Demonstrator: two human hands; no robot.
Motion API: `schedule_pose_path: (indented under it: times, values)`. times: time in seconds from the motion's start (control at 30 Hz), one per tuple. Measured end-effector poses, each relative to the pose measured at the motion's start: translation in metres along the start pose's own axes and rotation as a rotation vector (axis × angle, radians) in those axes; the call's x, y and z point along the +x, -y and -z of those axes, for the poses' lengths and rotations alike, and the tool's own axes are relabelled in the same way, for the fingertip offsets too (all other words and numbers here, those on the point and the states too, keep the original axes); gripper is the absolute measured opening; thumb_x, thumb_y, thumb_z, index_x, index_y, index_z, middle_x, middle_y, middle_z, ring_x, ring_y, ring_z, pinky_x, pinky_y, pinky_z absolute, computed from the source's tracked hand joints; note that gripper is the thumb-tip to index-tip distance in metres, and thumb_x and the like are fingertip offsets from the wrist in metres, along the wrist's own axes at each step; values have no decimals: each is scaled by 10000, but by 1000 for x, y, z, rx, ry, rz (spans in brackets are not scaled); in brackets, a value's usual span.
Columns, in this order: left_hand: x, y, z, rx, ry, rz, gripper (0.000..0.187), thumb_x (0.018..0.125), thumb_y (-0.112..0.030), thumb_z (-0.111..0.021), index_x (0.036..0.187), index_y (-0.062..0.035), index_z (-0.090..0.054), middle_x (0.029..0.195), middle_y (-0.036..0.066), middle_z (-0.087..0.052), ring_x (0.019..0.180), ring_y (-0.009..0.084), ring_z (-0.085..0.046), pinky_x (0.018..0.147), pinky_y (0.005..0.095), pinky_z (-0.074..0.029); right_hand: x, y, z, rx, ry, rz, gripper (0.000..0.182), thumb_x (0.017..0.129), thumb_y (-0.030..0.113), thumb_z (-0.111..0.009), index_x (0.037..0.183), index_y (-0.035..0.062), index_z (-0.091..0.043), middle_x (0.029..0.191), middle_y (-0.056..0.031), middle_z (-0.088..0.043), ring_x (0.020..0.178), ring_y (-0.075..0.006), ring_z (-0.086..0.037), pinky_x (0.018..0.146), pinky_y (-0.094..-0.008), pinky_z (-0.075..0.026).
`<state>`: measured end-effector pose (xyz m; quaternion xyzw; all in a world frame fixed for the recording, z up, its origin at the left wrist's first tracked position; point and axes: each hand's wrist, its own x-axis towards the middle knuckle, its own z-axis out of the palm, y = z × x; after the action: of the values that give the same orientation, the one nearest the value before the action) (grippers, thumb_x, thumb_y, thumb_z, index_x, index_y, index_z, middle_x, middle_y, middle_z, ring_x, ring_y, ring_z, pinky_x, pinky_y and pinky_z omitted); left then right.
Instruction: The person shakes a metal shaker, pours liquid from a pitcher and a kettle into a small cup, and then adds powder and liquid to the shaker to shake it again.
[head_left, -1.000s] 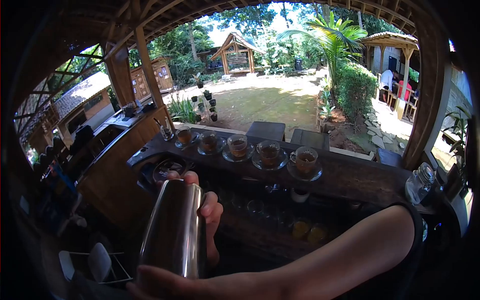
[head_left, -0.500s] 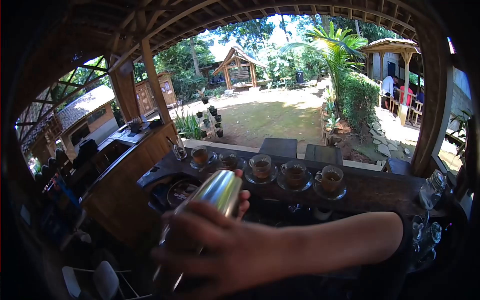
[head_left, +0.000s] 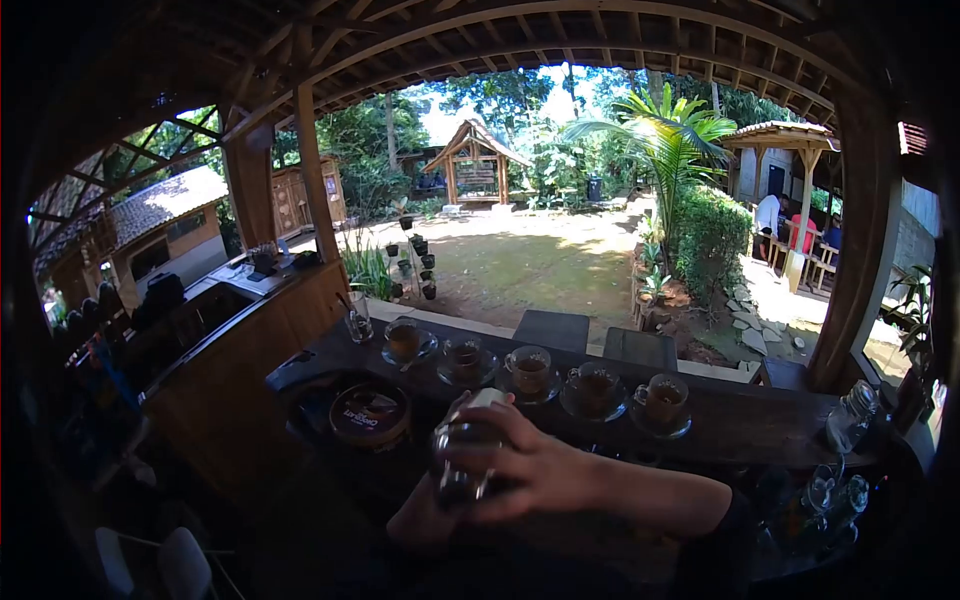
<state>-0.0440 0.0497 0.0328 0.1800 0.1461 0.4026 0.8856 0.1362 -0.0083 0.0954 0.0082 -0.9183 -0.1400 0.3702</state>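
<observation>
A shiny metal shaker (head_left: 462, 462) is held in front of the dark wooden counter (head_left: 750, 425). My right hand (head_left: 522, 462) reaches in from the right, its fingers wrapped round the shaker. On the other side my left hand (head_left: 425, 512) grips it too, mostly in shadow and partly hidden. Beyond the hands stands a row of glass cups with brown drink on saucers, among them the leftmost cup (head_left: 403, 342), a middle cup (head_left: 529, 372) and the rightmost cup (head_left: 662, 402). To the left of the shaker lies a round tin (head_left: 370, 414).
A glass holding thin sticks (head_left: 359, 322) is at the counter's left. A glass jar (head_left: 852, 415) and upturned glassware (head_left: 845, 500) are at the right. Stools (head_left: 552, 330) stand beyond the counter. People (head_left: 768, 215) sit far off under a roof.
Both hands and the shaker have moved down and right, nearer together, with the shaker tilted differently. The right forearm is lower. The view has shifted slightly, and the round tin shows more fully.
</observation>
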Motion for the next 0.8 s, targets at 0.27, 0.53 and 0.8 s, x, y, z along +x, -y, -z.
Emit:
schedule_pose_path:
  times: [0.27,0.53,0.8]
  values:
    - [2,38,-36,70,933,-512,441,973,-424,-290,1155,-69,-478,1181,225,-473,862,409,-604,631,491,-566,39,91,40,-21,26,234,316,826,294,-568,1127,196,-580,1051,6,-519,1182,-258,-435,976,-553,-320]
    - [30,119,15,-695,680,-206,438,937,-433,-422,1218,-101,-464,1182,117,-513,1017,332,-562,783,435,-528,3,67,49,121,-117,-149,575,662,183,-703,1189,292,-502,1324,-87,-421,1180,-426,-386,872,-540,-445]
    - [-51,134,-48,-154,385,-60,417,954,-429,-377,1176,-93,-488,1092,152,-525,909,300,-598,726,383,-540,-9,114,80,132,-52,161,616,677,171,-744,1207,293,-454,1276,-110,-467,1169,-466,-400,908,-551,-411]
